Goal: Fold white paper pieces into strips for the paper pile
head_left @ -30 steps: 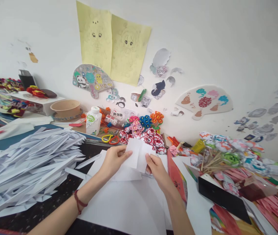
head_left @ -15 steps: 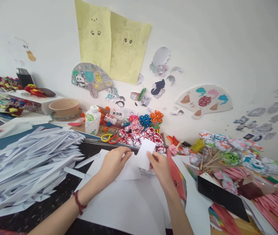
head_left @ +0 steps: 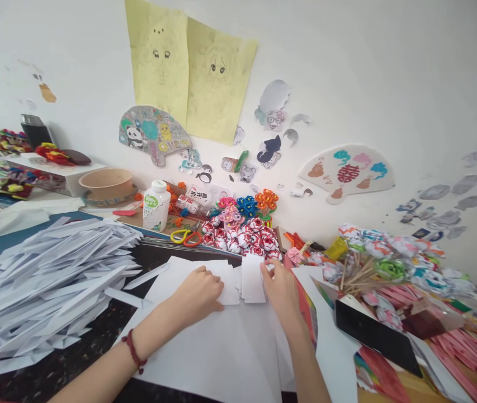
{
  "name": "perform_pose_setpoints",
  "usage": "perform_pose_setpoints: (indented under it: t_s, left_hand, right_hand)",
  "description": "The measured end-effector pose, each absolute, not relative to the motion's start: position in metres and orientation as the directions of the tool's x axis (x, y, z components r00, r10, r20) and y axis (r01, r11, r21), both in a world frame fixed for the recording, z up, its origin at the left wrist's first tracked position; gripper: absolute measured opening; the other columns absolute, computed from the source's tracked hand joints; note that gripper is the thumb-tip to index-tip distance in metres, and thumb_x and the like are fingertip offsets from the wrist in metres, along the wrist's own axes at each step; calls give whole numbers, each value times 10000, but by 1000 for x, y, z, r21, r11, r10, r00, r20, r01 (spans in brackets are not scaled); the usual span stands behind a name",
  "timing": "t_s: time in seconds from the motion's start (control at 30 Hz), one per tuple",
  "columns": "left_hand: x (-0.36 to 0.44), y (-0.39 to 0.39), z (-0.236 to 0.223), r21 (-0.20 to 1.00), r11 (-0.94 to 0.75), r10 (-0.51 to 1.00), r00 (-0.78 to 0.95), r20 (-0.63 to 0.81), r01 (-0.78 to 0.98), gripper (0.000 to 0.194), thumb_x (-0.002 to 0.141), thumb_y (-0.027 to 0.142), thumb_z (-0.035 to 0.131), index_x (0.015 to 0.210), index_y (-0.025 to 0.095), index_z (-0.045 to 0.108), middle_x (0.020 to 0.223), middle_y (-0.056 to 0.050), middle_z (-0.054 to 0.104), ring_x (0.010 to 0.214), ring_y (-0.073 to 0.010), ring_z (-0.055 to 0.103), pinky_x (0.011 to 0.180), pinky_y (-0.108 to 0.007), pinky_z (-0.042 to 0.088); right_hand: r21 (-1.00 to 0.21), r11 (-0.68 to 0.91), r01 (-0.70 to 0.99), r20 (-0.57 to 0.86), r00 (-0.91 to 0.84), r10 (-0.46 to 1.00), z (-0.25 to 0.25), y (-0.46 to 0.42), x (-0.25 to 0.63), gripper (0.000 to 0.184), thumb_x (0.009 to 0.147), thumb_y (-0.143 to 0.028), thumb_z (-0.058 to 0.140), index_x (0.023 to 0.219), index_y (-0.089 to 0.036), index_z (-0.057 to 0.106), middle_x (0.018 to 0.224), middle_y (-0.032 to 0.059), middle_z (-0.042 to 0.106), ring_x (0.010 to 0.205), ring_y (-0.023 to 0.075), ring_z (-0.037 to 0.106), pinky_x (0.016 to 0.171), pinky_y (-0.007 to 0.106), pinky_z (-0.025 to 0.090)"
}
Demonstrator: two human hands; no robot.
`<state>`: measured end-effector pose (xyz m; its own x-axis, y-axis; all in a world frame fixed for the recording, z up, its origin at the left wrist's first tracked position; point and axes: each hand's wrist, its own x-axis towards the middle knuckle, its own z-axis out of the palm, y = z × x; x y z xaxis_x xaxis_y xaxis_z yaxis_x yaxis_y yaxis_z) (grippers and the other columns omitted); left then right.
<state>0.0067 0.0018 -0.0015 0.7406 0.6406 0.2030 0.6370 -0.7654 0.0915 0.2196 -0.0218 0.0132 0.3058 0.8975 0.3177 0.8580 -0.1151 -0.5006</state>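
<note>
Small white paper pieces (head_left: 253,284) lie in a stack at the far edge of large white sheets (head_left: 213,352). My right hand (head_left: 280,288) is at the stack's right edge, its thumb and forefinger closed on the top piece. Just left of the stack are other white paper pieces (head_left: 230,282), partly covered by my left hand (head_left: 200,294). The fingers of that hand are curled down at these pieces, and what lies under them is hidden. A dark red braided bracelet (head_left: 133,351) circles my left wrist.
A big heap of folded white paper strips (head_left: 62,280) spreads to the left. Behind stand a white bottle (head_left: 156,206), scissors (head_left: 186,237) and red-and-white paper flowers (head_left: 246,238). To the right lie a black phone (head_left: 376,337), wooden sticks (head_left: 359,274) and pink strips (head_left: 464,358).
My right hand has lowered the white paper piece from a tilted, raised position onto the stack. My left hand has come down onto the pieces beside it. The view has shifted slightly.
</note>
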Motion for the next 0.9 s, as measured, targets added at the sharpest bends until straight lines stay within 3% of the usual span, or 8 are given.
perform_pose_setpoints:
  t_s: [0.13,0.27,0.37,0.47,0.53,0.67,0.9]
  left_hand:
    - [2,5,4,0,-783,610,767,199,622,166,800,228,589,653,154,606,601,-69,643,607,-211,614,637,-324,368]
    - [-2,5,22,-31,-704,644,657,392,710,201,823,82,469,681,145,596,579,-62,629,573,-179,582,701,-338,371]
    - [-5,3,38,193,-636,686,434,583,747,242,894,206,407,814,174,633,703,-44,678,658,-164,590,782,-326,367]
    - [-7,2,45,519,-575,772,211,599,632,247,889,318,429,828,196,636,778,-17,695,699,-153,598,723,-258,390]
    - [-7,1,45,635,-541,811,141,569,552,256,871,346,452,782,188,633,745,-9,688,678,-144,597,677,-228,399]
    - [-4,-1,43,666,-516,817,76,571,539,250,834,342,503,691,174,622,643,6,652,594,-124,556,635,-216,383]
    - [-7,7,39,824,-419,900,52,434,382,306,767,422,577,615,157,581,586,11,605,559,-118,523,527,-194,363]
  right_hand:
    - [-590,-31,807,325,273,905,12,-18,215,270,840,-388,432,952,-214,605,706,55,646,649,223,606,564,283,373]
    - [-736,17,676,252,251,935,13,-17,209,299,822,-435,464,934,-213,629,712,45,653,632,207,600,593,290,415]
    - [-869,80,489,177,156,972,13,-17,204,382,778,-464,546,1032,-188,616,840,67,669,704,203,615,639,293,453]
    - [-943,152,296,168,26,986,13,-18,198,441,738,-439,623,1082,-164,598,930,84,666,748,191,616,642,275,463]
    - [-954,172,245,179,9,984,14,-19,195,358,739,-427,631,955,-142,642,799,66,673,662,171,599,582,252,445]
    - [-949,172,263,201,87,976,18,-21,192,315,733,-431,634,614,-140,608,506,11,588,467,130,512,479,228,384]
    - [-933,156,323,204,123,971,15,-20,193,341,755,-423,613,550,-154,569,471,19,595,422,125,506,458,224,377]
